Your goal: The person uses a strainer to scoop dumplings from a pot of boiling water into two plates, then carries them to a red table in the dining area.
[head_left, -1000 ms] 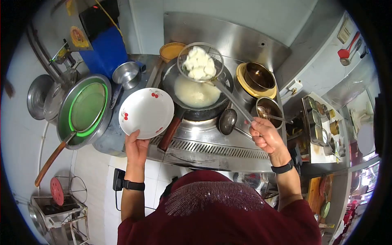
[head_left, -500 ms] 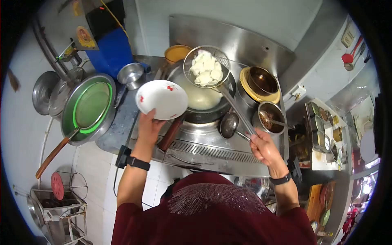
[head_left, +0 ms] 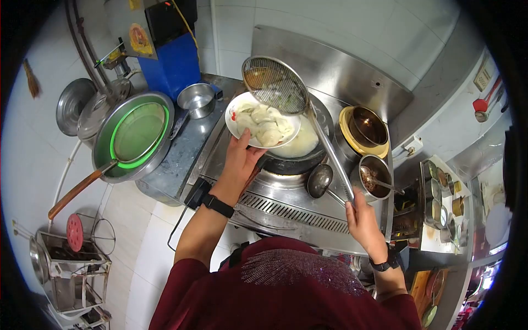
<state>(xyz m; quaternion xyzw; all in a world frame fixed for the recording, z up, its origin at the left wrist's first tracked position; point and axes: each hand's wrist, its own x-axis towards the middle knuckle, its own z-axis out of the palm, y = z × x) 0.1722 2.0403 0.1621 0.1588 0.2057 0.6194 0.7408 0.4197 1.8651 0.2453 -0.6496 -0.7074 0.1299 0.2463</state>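
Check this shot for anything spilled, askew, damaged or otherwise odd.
Nothing stands out. The strainer is tipped, but the right hand holds it; the pale pieces lie within the plate in the left hand, and no spill shows.

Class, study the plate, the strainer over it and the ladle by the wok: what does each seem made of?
Plate: probably glazed ceramic, though melamine is possible; smooth, white, with red decoration.
Strainer: metal, likely steel; grey see-through mesh and a shiny long handle.
Ladle: metal, probably stainless steel; its dark grey bowl shows bright reflections.
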